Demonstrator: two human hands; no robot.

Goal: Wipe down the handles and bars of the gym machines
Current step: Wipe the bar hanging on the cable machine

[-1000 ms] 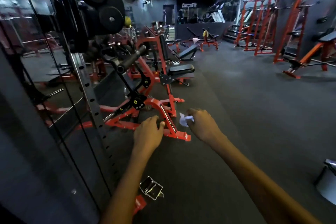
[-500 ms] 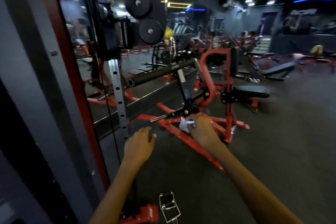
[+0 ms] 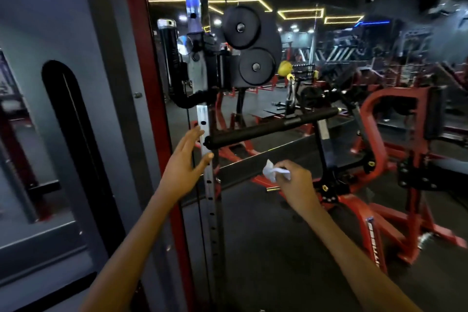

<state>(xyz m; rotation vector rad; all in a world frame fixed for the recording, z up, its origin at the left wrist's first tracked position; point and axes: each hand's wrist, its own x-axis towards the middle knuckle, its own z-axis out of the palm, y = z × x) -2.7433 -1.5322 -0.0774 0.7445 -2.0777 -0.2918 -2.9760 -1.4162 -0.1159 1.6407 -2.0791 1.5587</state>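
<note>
- While reaching for the padded black bar [image 3: 272, 126], now raised to mid-frame after sitting low and far off a second ago, closing in on the cable station beside the mirror.
- Left hand [image 3: 184, 161]: fingers straight and spread, gripping nothing, lifted from waist level to just left of the bar's near end, fingertips against or just in front of the perforated steel upright [image 3: 205, 149]; contact hard to tell.
- Right hand [image 3: 295, 180]: fingers curled, pinching a crumpled white wipe [image 3: 272, 170], carried along from earlier and now just below the bar's middle, apart from it.
- Wipe not yet on the bar; no contact visible.
- Above the bar: two black pulley discs [image 3: 249, 44] on the sliding carriage, with a black handle tube [image 3: 170, 56] to their left.
- Right of the bar and behind it: red machine frame [image 3: 372, 119], from which the bar seems to extend.
- Meaning for the task, as a judgement: walking and turning finished, approach nearly complete; likely next, lifting the wipe onto the padding and running along its length, perhaps steadying with the free hand.
</note>
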